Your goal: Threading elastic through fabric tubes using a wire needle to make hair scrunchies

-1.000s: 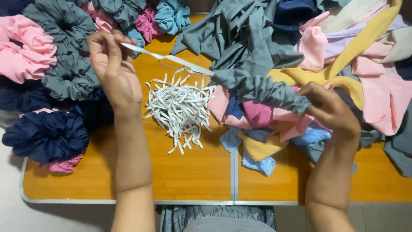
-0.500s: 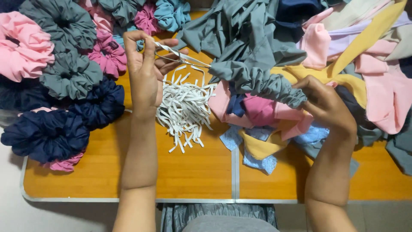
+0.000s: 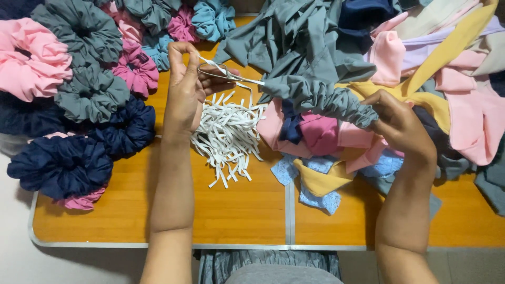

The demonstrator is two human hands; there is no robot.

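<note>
Grey gathered tube [image 3: 321, 97] of thin cloth runs across centre frame, ruched along its length, w/ a white elastic strip [image 3: 223, 71] coming out its left end.

Left hand [image 3: 187, 89], upper centre-left: fingers closed round a thin metal tool [image 3: 231, 77] (looks like a bodkin or tweezers, can't tell which) that's pinched on the elastic. Right hand [image 3: 397, 123], centre right: grip closed on the tube's right end, thumb & fingers pinching the fabric bunch.

Handling, as a guess: tube is light, soft, floppy, no stiffness; it'll slide & bunch over the elastic. Elastic is stretchy, springs back if let go. Best hold looks like a pinch at the tube's ends, where both hands already are.

Elastic pile [image 3: 229, 137], cut white strips, lies just below the left hand. Finished scrunchies [image 3: 79, 89] (grey, pink, navy, teal) fill the upper left. Fabric scraps [image 3: 452, 73] in pink, yellow, grey, lilac heap at upper right, some under the tube.

Surface [image 3: 236, 210] is orange-brown wood look w/ metal edge & a seam down the middle, likely a folding type. Pale floor [image 3: 16, 257] shows at lower left; not much else of the room visible.
</note>
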